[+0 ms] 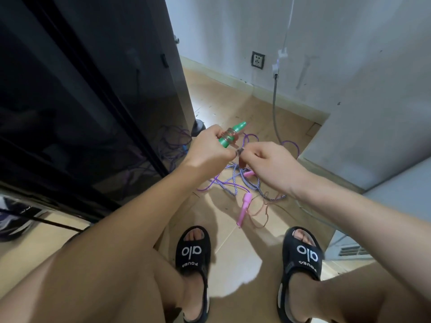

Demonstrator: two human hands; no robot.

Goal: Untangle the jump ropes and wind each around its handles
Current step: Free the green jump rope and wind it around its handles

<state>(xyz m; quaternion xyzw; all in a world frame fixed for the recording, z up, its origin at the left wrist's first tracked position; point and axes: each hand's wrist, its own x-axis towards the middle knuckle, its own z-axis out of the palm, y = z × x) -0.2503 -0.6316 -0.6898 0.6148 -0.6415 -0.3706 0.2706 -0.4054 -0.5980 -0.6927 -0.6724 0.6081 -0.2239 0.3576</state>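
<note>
Your left hand (pixel 211 145) grips the green handles (pixel 229 136), fingers curled round their lower end, with a thin brownish rope (pixel 231 134) wound in several turns about their middle. The handles tilt up and to the right, their pointed tip well above the floor (pixel 235 248). Your right hand (pixel 268 164) sits just beside the left, its grip pinching the loose end of that rope close to the handles.

Below your hands, a tangle of purple rope (pixel 235 183) and braided purple-and-white rope (pixel 253 186) lies on the floor. One pink handle (pixel 245 209) lies at the near edge of the tangle, and another pink handle (pixel 249 174) pokes out under your right hand. More brownish rope (pixel 261 214) loops loosely on the floor beside the near pink handle.

Your feet in black sandals (pixel 193 252) stand near the tangle. A dark cabinet (pixel 93 89) stands to your left.
</note>
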